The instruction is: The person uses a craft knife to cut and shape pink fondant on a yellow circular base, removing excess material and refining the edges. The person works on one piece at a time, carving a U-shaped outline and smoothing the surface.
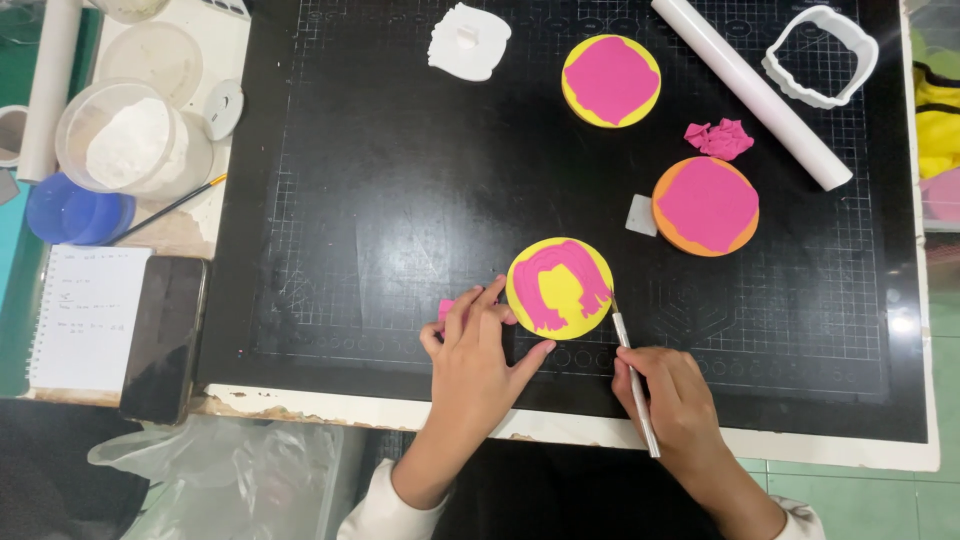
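A yellow round disc (pixel 560 288) with a pink cut-out shape on top lies on the black cutting mat (pixel 380 200) near its front edge. My left hand (pixel 475 355) rests flat beside the disc, fingertips touching its left rim, with a small pink scrap (pixel 446 308) under the fingers. My right hand (pixel 672 395) grips a thin silver craft knife (pixel 630 368) like a pen, its tip at the disc's right edge.
Farther back lie a yellow disc topped pink (pixel 611 81), an orange disc topped pink (pixel 705 206), a crumpled pink scrap (pixel 720 138), a white roller (pixel 752 92) and two white cutters (pixel 820 55). A phone (pixel 163 338), notepad (pixel 90 315) and powder tub (pixel 128 148) sit left.
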